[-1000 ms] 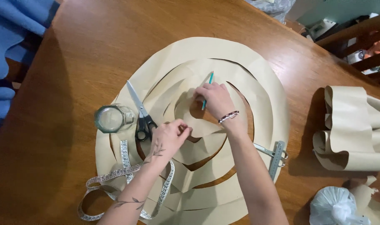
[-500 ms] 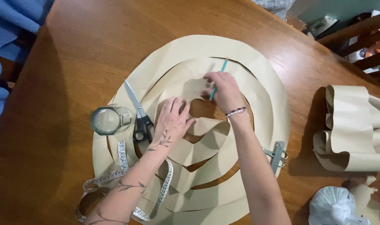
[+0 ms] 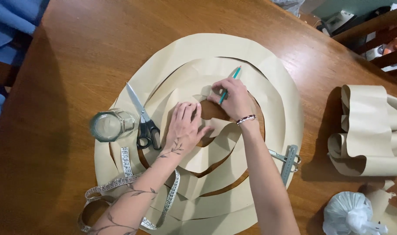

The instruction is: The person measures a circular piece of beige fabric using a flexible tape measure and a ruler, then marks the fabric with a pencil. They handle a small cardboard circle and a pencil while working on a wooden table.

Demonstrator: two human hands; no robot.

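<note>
On glossy wood table (image 3: 76,56), left hand (image 3: 184,126) flat on curved tan paper rings (image 3: 268,78), right hand (image 3: 233,98) fingers gripping teal pencil (image 3: 229,85)

Bright, sharp picture; soft shadows fall leftward.

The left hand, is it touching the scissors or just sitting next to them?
Apart. The head view shows a strip of tan paper between the left hand and the scissors.
</note>
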